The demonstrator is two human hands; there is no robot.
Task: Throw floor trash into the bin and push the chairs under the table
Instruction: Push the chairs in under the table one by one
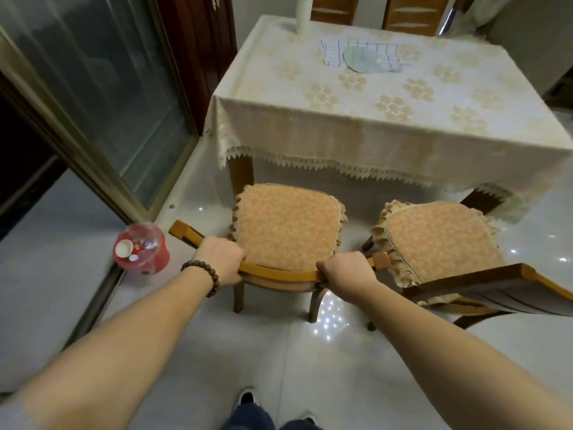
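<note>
A wooden chair with an orange cushion (pixel 286 226) stands in front of the table (pixel 356 119), which is covered by a cream floral cloth. My left hand (pixel 221 257) and my right hand (pixel 345 273) both grip the curved top rail of this chair's back. The seat's front edge sits just short of the table's lace hem. A second cushioned chair (pixel 434 240) stands to the right, also out from the table, angled slightly. A red bin (pixel 142 252) lined with clear plastic sits on the floor to the left, with a paper cup and wrappers inside.
A glass sliding door and its metal track (pixel 102 125) run along the left, close to the bin. Two more chair backs (pixel 412 10) stand at the table's far side. A checked cloth, a plate and a white vase lie on the table. The floor is glossy white tile.
</note>
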